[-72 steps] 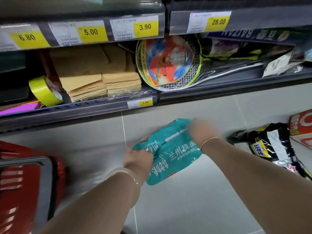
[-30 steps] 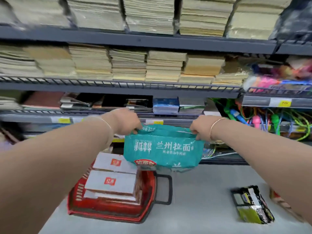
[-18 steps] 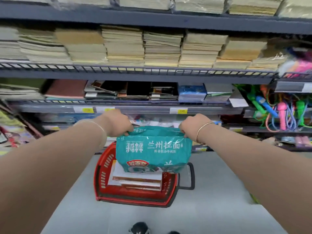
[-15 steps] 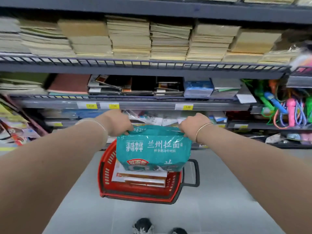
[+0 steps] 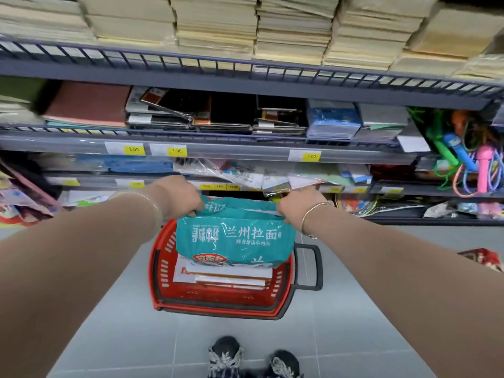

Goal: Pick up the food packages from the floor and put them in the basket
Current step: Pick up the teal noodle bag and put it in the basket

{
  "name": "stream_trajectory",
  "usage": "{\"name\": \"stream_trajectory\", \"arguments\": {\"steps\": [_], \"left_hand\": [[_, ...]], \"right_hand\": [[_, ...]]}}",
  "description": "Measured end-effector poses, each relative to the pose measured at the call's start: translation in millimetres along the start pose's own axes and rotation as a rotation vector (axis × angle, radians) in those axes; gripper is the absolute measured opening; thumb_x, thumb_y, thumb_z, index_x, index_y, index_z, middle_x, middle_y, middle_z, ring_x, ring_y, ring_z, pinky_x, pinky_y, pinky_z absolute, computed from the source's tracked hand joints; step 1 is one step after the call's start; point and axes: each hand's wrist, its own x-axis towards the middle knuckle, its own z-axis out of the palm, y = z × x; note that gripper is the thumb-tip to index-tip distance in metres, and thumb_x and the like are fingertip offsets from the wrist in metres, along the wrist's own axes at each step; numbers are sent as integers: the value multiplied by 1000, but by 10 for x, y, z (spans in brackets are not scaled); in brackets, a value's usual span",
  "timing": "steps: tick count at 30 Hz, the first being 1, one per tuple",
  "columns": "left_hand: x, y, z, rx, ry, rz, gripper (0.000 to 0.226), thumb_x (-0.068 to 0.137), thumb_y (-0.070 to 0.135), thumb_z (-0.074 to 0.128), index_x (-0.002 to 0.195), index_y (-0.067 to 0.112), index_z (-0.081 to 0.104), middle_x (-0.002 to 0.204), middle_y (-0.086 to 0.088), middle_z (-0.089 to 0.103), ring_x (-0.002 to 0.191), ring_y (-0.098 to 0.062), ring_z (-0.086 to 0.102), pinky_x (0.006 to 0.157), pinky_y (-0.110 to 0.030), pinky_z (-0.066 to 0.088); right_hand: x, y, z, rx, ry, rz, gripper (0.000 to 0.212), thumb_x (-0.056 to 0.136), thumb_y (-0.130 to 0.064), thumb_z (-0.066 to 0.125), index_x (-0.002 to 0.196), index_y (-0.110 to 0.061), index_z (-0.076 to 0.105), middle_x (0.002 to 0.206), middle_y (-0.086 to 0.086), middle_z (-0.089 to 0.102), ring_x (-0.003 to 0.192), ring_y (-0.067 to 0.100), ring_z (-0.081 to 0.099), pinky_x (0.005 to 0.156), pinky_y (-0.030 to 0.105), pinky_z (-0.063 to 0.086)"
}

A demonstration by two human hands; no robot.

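Observation:
A teal noodle package (image 5: 234, 238) with white lettering hangs upright between both hands. My left hand (image 5: 178, 197) grips its top left corner and my right hand (image 5: 298, 204) grips its top right corner. The package is right above the red basket (image 5: 218, 301) on the floor and hides the basket's far side. White boxed packages (image 5: 226, 276) with red marks lie stacked inside the basket under the teal package. Another red package (image 5: 484, 259) lies on the floor at the right edge, partly behind my right arm.
Store shelves (image 5: 245, 156) run across the back, holding paper stacks, notebooks and coloured skipping ropes (image 5: 469, 159). The basket's black handle (image 5: 311, 267) sticks out to the right. My two shoes (image 5: 253, 358) stand on grey floor tiles in front of the basket.
I lifted the teal package off the floor with both hands and carried it left, over the basket. In the last half second it has sunk slightly towards the boxes.

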Motion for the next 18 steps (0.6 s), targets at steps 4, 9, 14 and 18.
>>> {"name": "stream_trajectory", "arguments": {"steps": [4,9,14,18], "left_hand": [[90,-8,90,-31,-25,-19,16,99,21,46,111,20,57,99,1,64,80,-19,46,85,-31,46],[137,-31,83,-47,-43,-35,29,101,37,39,119,19,52,111,1,63,100,-21,58,86,-31,42],[124,49,100,-93,-30,-62,41,97,45,41,128,19,45,117,-3,58,105,-22,57,83,-32,45],[92,69,75,-94,23,-63,51,94,49,44,134,18,41,124,-4,53,112,-22,53,90,-34,45]], "right_hand": [[120,12,39,9,-15,-3,14,95,-12,55,107,-14,62,106,5,67,97,25,63,70,31,40],[147,32,53,99,-77,28,20,96,-13,52,116,-14,55,110,6,63,100,27,61,75,36,47],[109,-65,78,162,-80,13,38,95,-13,49,132,-14,40,110,6,63,94,26,62,66,33,45],[91,-113,92,197,-57,32,45,95,-24,51,135,-15,35,101,3,63,85,22,61,65,31,48]]}}
